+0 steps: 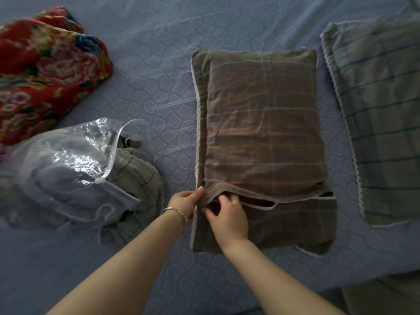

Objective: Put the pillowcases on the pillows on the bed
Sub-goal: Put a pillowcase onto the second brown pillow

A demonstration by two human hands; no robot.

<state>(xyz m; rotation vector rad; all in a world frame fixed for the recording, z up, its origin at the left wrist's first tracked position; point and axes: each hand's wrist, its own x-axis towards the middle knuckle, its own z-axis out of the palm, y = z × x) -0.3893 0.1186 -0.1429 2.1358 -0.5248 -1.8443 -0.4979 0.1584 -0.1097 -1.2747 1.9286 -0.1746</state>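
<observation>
The blue bed (147, 64) holds the brown checked pillowcase (261, 121) at its middle, already filled out by a pillow, with a second cased pillow (381, 123) just beside it on the right. The cloth looks soft, light and limp, likely to bunch rather than keep a shape, so the hemmed flap (261, 193) across its near end seems the best hold. The left hand (185, 201) pinches that hem at the near left corner, and the right hand (228, 215) curls its fingers under the flap, gripping cloth.

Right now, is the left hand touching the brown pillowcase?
Touching. The head view shows the left hand pinching the flap of the brown pillowcase at its left edge, thumb pressed on the fabric.
</observation>
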